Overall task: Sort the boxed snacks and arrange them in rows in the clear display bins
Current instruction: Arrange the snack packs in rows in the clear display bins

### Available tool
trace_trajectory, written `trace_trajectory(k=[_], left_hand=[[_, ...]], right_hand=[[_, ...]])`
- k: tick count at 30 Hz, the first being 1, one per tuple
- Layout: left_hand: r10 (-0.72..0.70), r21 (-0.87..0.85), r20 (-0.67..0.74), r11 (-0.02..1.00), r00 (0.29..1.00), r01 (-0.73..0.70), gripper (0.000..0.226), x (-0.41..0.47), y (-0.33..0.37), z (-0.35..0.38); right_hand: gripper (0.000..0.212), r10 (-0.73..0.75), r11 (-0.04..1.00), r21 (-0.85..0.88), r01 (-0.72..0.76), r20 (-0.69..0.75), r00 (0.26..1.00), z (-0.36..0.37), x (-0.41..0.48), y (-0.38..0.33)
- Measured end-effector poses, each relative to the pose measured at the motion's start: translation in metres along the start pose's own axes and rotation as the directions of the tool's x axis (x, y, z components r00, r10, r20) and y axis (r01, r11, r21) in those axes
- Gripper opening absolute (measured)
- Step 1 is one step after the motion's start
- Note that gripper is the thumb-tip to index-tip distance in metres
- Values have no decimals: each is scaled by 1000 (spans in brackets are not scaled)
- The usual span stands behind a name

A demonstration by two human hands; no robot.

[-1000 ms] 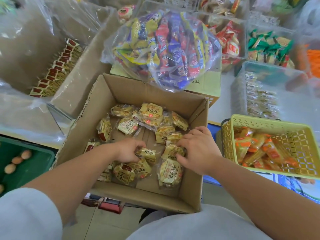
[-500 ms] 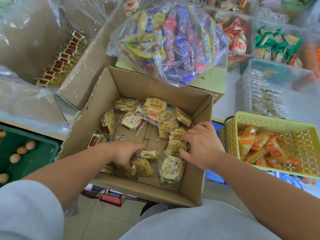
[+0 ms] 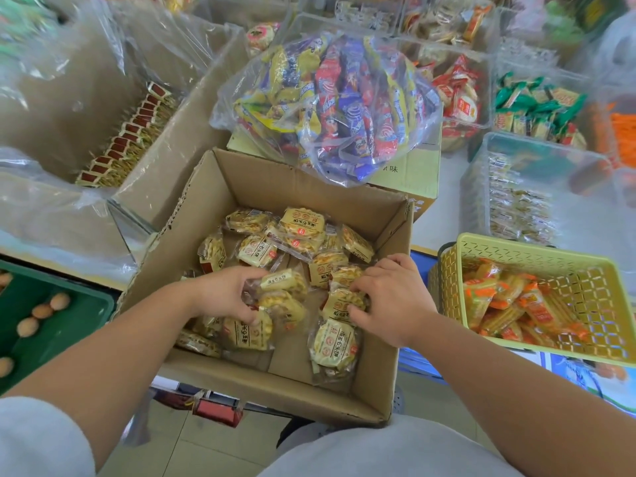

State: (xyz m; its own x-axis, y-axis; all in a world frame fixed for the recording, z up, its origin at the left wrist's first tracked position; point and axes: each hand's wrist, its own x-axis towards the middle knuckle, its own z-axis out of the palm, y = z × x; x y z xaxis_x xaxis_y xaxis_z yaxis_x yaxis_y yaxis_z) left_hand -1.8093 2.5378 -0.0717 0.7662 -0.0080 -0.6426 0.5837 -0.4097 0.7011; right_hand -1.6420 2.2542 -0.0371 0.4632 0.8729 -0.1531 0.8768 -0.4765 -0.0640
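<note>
cardboard box (image 3: 241, 187) holds wrapped biscuits (image 3: 303, 223), yellow basket (image 3: 516, 247) perhaps orange-wrapped crackers (image 3: 478, 297).

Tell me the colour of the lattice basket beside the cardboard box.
The basket is pale yellow-green; head view.

Round snack packets (image 3: 303, 223) in yellow wrappers lie scattered, some flat, some tilted, across the floor of the open cardboard box (image 3: 275, 390), thickest at its far side and middle; a clear display bin (image 3: 481, 173) beyond its far right corner holds stacked pale packets
</note>
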Motion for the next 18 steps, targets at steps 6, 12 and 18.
trace_trajectory(k=[6,12,18], left_hand=[[-17,-596,-326,780,945,-191,65,-34,30,11],[-129,-822,-495,391,859,-414,64,-52,90,66],[-143,-816,-543,322,827,-480,78,-60,146,119]], right_hand=[[61,0,989,150,4,-23,1000,-9,-1,0],[54,21,667,745,11,-34,999,-40,-14,-2],[55,19,257,966,29,-35,999,-64,-42,10]])
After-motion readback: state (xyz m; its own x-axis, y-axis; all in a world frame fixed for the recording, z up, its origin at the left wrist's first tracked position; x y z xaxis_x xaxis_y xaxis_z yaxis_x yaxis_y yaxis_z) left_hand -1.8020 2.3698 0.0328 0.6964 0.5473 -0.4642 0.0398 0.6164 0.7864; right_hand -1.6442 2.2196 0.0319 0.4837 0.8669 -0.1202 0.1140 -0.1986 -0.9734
